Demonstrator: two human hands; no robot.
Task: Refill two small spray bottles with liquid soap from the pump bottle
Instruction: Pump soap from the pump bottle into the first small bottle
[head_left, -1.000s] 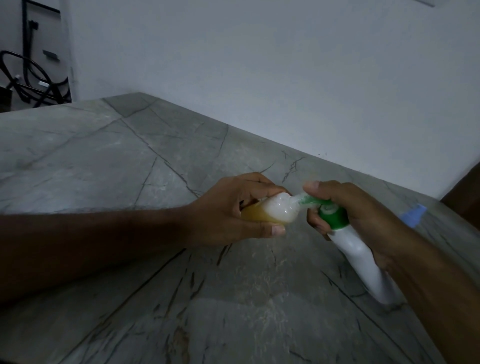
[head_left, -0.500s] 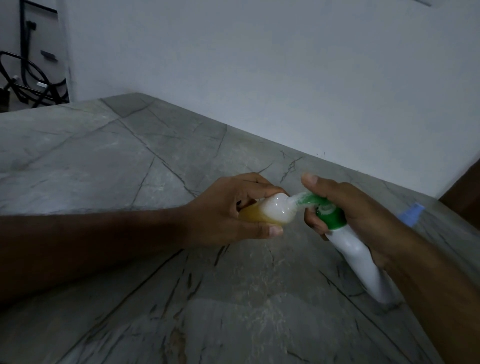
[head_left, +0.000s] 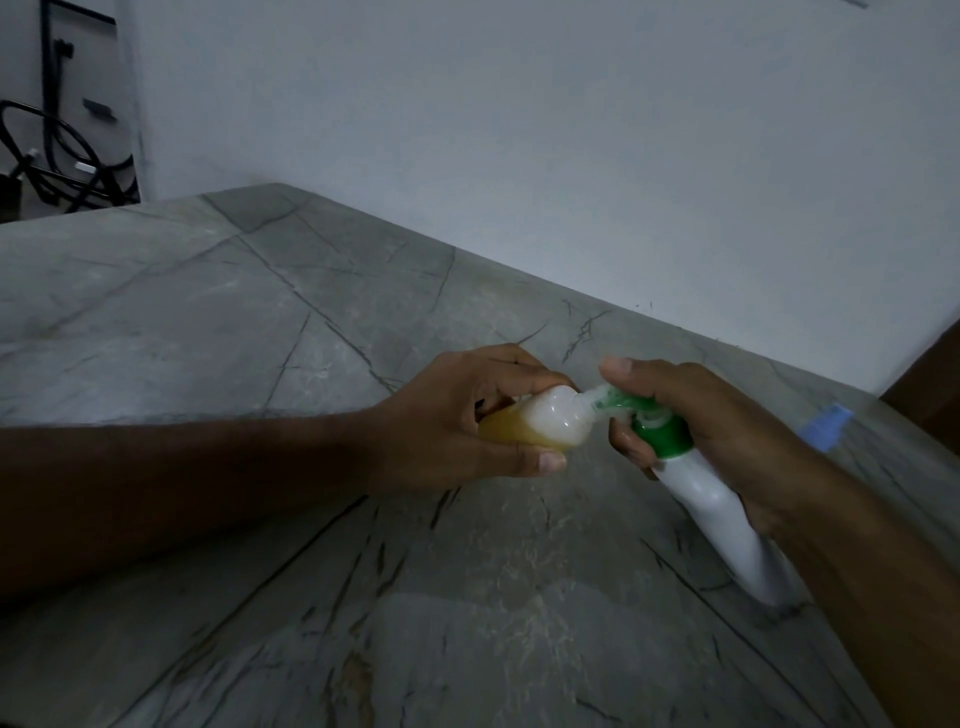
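My left hand (head_left: 457, 421) grips a small clear spray bottle (head_left: 540, 423) lying nearly sideways, its mouth pointing right; amber liquid fills its lower part and white foam its upper part. My right hand (head_left: 711, 421) holds the white pump bottle (head_left: 727, 525) with a green collar, tilted so its base rests near the countertop (head_left: 260, 338). My right index finger lies over the green pump head (head_left: 623, 402), whose nozzle meets the small bottle's mouth. A blue spray cap (head_left: 826, 426) lies on the counter behind my right wrist. No second small bottle is in view.
The grey veined stone countertop runs to a white wall (head_left: 571, 156) behind. Black cables and a frame (head_left: 57, 150) stand at the far left beyond the counter's end. A brown wooden surface (head_left: 930, 400) borders the right edge.
The pump head has risen a little under my right index finger, and its spout looks blurred. Both hands and both bottles stay in nearly the same place.
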